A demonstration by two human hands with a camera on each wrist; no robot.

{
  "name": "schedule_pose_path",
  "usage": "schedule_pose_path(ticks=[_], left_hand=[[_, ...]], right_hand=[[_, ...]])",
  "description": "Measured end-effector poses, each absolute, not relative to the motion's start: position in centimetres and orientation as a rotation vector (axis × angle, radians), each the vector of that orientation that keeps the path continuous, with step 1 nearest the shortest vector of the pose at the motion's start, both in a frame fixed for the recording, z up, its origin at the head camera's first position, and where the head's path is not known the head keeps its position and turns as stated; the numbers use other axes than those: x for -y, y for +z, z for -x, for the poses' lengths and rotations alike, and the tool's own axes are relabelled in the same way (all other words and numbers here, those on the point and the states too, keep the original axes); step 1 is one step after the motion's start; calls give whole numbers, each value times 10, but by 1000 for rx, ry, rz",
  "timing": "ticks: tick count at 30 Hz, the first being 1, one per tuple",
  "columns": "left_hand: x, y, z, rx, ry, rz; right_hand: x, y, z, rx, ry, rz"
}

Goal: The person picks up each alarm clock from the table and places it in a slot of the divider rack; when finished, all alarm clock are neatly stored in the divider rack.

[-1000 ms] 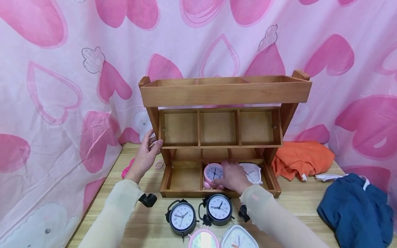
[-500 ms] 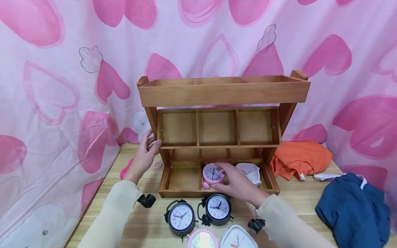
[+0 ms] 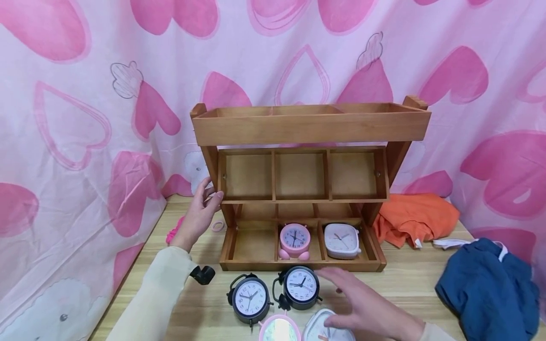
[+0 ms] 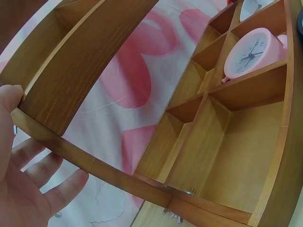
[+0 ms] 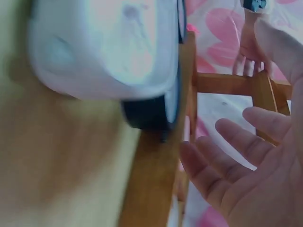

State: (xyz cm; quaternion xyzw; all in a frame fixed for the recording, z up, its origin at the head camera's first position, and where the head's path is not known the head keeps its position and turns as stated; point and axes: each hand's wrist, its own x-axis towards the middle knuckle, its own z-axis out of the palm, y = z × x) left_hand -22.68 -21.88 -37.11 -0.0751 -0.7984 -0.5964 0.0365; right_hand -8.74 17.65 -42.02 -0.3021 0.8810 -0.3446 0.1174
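Note:
My left hand (image 3: 198, 218) holds the left side of a tiered wooden shelf (image 3: 307, 130); in the left wrist view its thumb lies on the middle tray's edge, its fingers at the side post. My right hand (image 3: 368, 305), fingers spread and holding nothing, hovers over a white alarm clock (image 3: 317, 326) at the table's front. In the bottom tray, a pink alarm clock (image 3: 295, 240) stands in the middle compartment and another white clock (image 3: 342, 240) leans in the right one. Two black alarm clocks (image 3: 250, 297) and a pink-rimmed clock (image 3: 279, 330) stand before the shelf.
An orange cloth (image 3: 415, 218) and a dark blue cloth (image 3: 486, 289) lie to the right of the shelf. On the left are a pink hair tie (image 3: 174, 231) and a small pale ring (image 3: 218, 226). A pink heart-patterned curtain (image 3: 162, 61) hangs behind.
My right hand has let go in the bottom tray and come back toward me, down to the front white clock. The white clock stays in the right compartment. My left hand keeps its place.

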Motion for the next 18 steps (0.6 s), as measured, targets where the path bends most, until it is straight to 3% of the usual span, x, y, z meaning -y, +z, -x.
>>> schedule_pose_path(ticks=[4, 9, 18], left_hand=[[218, -372, 228, 2449, -1836, 237], [218, -372, 228, 2456, -1829, 229], [218, -372, 227, 2452, -1836, 218]], right_hand=[[-187, -438, 74, -2457, -999, 882], [-187, -474, 66, -2733, -708, 1295], [-187, -486, 56, -2819, -389, 1209]])
